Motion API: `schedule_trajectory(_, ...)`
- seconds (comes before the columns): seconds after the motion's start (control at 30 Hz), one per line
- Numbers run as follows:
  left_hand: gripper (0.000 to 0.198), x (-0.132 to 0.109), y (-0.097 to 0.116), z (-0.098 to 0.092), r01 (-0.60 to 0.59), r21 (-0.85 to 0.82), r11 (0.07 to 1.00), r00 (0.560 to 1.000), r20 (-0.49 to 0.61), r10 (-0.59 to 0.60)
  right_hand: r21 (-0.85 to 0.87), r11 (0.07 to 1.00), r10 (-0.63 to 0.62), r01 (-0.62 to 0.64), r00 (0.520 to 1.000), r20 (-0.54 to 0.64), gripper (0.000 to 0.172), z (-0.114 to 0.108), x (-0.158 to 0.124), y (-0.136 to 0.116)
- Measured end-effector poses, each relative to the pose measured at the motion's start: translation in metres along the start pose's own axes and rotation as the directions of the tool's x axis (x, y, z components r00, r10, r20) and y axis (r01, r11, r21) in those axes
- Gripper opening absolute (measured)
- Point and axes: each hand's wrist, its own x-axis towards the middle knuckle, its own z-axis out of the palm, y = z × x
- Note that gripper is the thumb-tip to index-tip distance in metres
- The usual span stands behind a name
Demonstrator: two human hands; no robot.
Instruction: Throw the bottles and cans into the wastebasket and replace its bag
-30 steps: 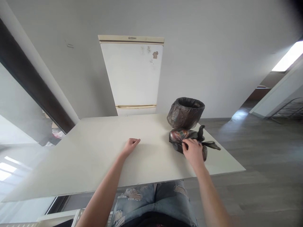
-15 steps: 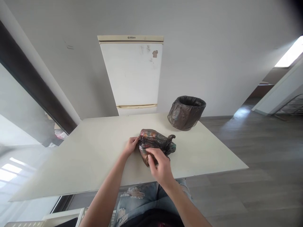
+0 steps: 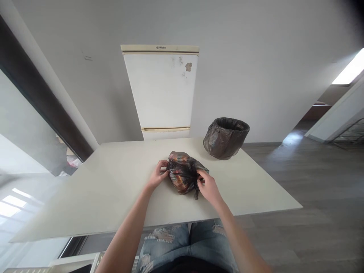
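A thin, dark, see-through plastic garbage bag (image 3: 182, 174) lies on the white table in front of me, with orange and red wrappers or similar contents showing through it. At its left edge, the fingers of my left hand (image 3: 158, 175) are curled against the plastic. My right hand (image 3: 209, 186) pinches the gathered, twisted plastic on the bag's right side, and a loose end hangs down below those fingers. What exactly is inside the bag cannot be made out.
Toward the table's far right corner stands a bin (image 3: 226, 140) lined with a dark plastic bag. A white refrigerator (image 3: 162, 91) stands beyond the table (image 3: 122, 204) against the grey wall. The wooden floor (image 3: 321, 235) extends to the right.
My right hand has shifted right, from above the bag's front to its gathered side, and now pinches it. The bag has turned, its twisted end now pointing toward me. My left fingers have curled more.
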Motion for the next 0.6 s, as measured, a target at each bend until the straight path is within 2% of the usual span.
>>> schedule_trajectory(0.1,0.022,0.005,-0.012,-0.003,0.008,0.085,0.996,0.981,-0.193,0.009,0.064,0.997,-0.056,0.045,0.983,0.177,0.045,0.014,0.04,-0.002)
schedule_trajectory(0.2,0.024,0.002,-0.012,-0.006,-0.004,0.163,0.987,0.919,-0.387,0.068,0.093,0.988,-0.144,0.12,0.931,0.335,0.032,0.022,0.081,-0.002)
schedule_trajectory(0.27,0.027,-0.005,-0.004,-0.005,-0.05,0.216,0.975,0.891,-0.431,0.141,0.144,0.976,-0.212,0.166,0.879,0.428,0.028,0.027,0.101,0.0)
schedule_trajectory(0.3,0.027,-0.008,0.001,-0.002,-0.1,0.263,0.96,0.897,-0.395,0.201,0.185,0.966,-0.249,0.183,0.852,0.46,0.027,0.031,0.108,0.001)
schedule_trajectory(0.37,0.028,-0.011,0.009,0.005,-0.234,0.391,0.89,0.909,-0.238,0.344,0.251,0.942,-0.315,0.222,0.843,0.436,0.03,0.039,0.115,0.005)
schedule_trajectory(0.43,0.035,-0.01,0.013,0.012,-0.333,0.509,0.794,0.896,-0.091,0.434,0.259,0.929,-0.338,0.263,0.889,0.309,0.034,0.049,0.114,0.011)
schedule_trajectory(0.47,0.04,-0.008,0.013,0.015,-0.338,0.549,0.765,0.894,-0.067,0.443,0.242,0.931,-0.329,0.272,0.914,0.236,0.033,0.053,0.112,0.014)
schedule_trajectory(0.53,0.043,-0.003,0.011,0.017,-0.268,0.579,0.77,0.91,-0.11,0.4,0.196,0.946,-0.287,0.26,0.949,0.129,0.027,0.061,0.107,0.019)
schedule_trajectory(0.6,0.041,-0.001,0.007,0.018,-0.191,0.58,0.792,0.927,-0.16,0.34,0.17,0.954,-0.268,0.247,0.957,0.109,0.023,0.066,0.105,0.023)
